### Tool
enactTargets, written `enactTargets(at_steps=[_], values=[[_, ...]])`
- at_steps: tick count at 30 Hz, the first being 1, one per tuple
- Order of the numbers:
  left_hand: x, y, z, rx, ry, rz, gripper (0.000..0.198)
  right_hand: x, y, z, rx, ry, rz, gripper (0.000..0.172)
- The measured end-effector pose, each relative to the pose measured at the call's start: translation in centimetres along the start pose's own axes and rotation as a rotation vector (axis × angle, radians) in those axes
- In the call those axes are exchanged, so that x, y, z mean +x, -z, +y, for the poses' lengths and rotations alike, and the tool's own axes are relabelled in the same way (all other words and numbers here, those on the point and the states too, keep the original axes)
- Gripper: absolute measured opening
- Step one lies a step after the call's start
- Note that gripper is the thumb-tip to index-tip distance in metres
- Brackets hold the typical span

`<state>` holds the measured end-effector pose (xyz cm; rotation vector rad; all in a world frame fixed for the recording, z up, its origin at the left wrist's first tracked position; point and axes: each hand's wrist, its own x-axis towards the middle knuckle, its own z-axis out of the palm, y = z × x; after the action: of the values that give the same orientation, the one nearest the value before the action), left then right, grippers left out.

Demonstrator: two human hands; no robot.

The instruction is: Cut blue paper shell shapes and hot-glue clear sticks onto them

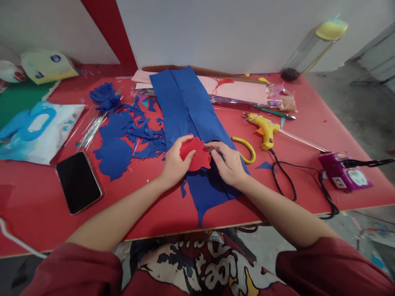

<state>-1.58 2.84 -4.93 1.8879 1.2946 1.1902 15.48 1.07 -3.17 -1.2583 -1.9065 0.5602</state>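
Observation:
My left hand (176, 163) holds a red piece with a wavy cut edge (197, 154), thumb on top and fingers behind. It looks like thin foam or paper; I cannot tell which. At the piece's right edge, my right hand (226, 162) pinches with thumb and index finger. Below both hands lies a long folded blue sheet (185, 102), with a pointed tip toward the table's front edge. A yellow looped handle (253, 154), perhaps of scissors, shows just beyond my right hand; the rest of it is hidden.
Blue scraps and wavy blue cut-outs (114, 158) lie left, near a phone (79, 182), wire stems (94, 131) and a wipes pack (40, 127). Rightward are a yellow glue gun (264, 128) with its cord and a purple power box (345, 170). Pink sheets (240, 88) lie behind.

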Motion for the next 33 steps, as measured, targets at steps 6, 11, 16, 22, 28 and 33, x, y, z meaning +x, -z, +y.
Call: enactTargets(at_steps=[6,11,16,22,28,33], values=[[-0.3,0.4,0.0,-0.006,-0.033,0.024,0.029,-0.2,-0.6,-0.1,0.089,-0.029,0.026,0.020],[-0.7,0.8,-0.7,-0.181,0.032,0.017,0.047,-0.1,-1.0,0.2,0.147,-0.126,0.074,0.025],[-0.9,1.6,-0.6,-0.381,0.222,-0.050,0.063,0.0,-0.9,0.2,0.128,-0.154,0.076,0.012],[-0.6,2.9,-0.2,-0.274,0.258,-0.020,0.046,0.1,-0.9,0.1,0.109,-0.173,0.055,0.008],[-0.3,3.7,-0.3,-0.030,0.221,0.015,0.035,0.2,-0.9,0.1,0.067,-0.156,0.062,0.011],[0.3,5.7,0.2,0.129,0.168,0.051,0.030,0.2,-1.0,0.5,0.076,-0.122,0.081,0.009]])
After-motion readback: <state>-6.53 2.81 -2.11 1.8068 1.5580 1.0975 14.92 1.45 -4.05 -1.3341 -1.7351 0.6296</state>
